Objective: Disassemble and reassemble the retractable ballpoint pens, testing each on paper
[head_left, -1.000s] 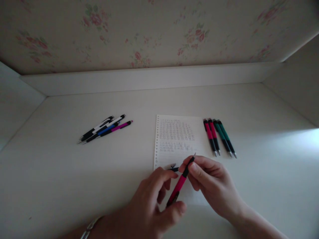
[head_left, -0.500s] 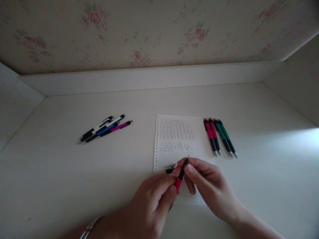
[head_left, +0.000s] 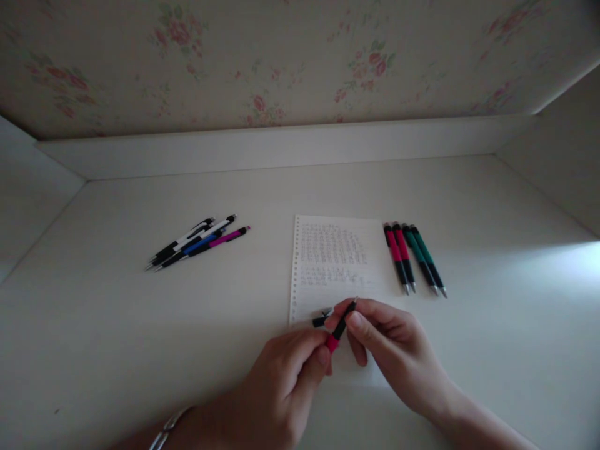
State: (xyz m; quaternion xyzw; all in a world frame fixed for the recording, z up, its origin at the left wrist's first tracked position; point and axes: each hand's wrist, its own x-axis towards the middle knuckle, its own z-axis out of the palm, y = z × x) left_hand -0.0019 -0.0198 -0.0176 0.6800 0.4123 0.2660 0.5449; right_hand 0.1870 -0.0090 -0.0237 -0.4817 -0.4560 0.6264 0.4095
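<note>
Both of my hands are closed on one pen [head_left: 341, 329] with a pinkish-red barrel and a black grip, tilted with its metal tip up and to the right. My left hand [head_left: 293, 375] grips the red barrel and hides its rear end. At the black grip near the tip, the thumb and fingers of my right hand [head_left: 394, 344] pinch the pen. Just behind the fingers shows part of a black-and-white pen [head_left: 321, 321]; I cannot tell whether it rests on the paper. Below the hands is a lined, handwritten sheet [head_left: 335, 290] with punched holes along its left edge.
On the white table [head_left: 117, 325], left, lie several pens in an overlapping pile, among them a purple pen [head_left: 227, 239]. Right of the sheet lie two red pens [head_left: 396, 250] and two green pens [head_left: 423, 250] in a row. A floral-patterned surface [head_left: 262, 69] rises behind.
The red pen has tilted a little further to the right between my hands, and less of its barrel shows. Both hands stay almost in place; the other pens have not moved.
</note>
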